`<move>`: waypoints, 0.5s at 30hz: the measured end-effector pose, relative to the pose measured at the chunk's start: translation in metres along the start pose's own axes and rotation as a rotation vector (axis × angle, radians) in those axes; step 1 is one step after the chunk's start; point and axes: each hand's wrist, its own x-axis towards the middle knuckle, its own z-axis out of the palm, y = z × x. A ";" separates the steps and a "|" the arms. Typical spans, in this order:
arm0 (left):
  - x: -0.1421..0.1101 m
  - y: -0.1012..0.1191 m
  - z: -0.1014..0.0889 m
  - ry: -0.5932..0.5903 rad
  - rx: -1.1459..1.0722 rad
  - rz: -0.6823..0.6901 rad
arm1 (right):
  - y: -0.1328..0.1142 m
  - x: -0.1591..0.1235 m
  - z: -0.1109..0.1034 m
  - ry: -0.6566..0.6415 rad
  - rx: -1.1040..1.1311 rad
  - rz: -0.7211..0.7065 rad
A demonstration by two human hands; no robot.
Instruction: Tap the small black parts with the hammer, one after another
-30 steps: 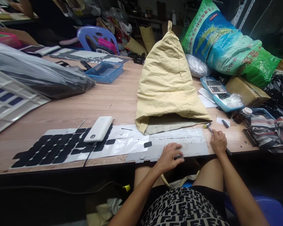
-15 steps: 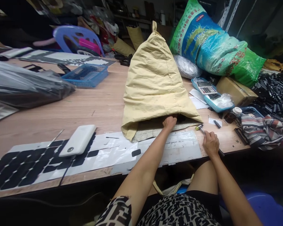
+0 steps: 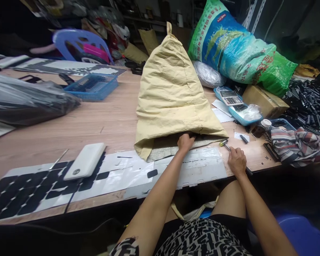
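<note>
- Head view: sack ahead of both hands, mouth facing the person.
- Left hand: at the mouth, fingertips hidden inside; grip cannot be told from here.
- Right hand: closed round the hammer, its head near the sack's corner.
- Progress, judged: reach into sack under way; nothing seen drawn out; remainder unclear.
- Counts: that sack, 1; hammer, 1; board beneath left forearm, 1; power bank left of left hand, 1; calculator beyond right hand, 1.

Pale yellow sack — peaked, mouth agape; hammer — aslant near its right corner.
</note>
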 end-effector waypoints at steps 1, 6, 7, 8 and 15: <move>-0.009 -0.007 -0.006 0.013 -0.025 0.012 | 0.000 0.000 0.000 0.001 0.001 -0.001; -0.064 -0.042 -0.017 -0.034 -0.195 0.280 | 0.001 0.001 0.001 0.007 -0.012 -0.009; -0.073 -0.047 -0.015 -0.057 -0.196 0.332 | 0.001 0.001 0.000 0.007 -0.014 -0.010; -0.081 -0.052 -0.012 -0.074 -0.187 0.383 | 0.001 0.002 0.000 0.008 -0.016 -0.011; -0.088 -0.066 -0.004 -0.073 -0.195 0.519 | 0.005 0.006 -0.001 0.008 0.043 -0.010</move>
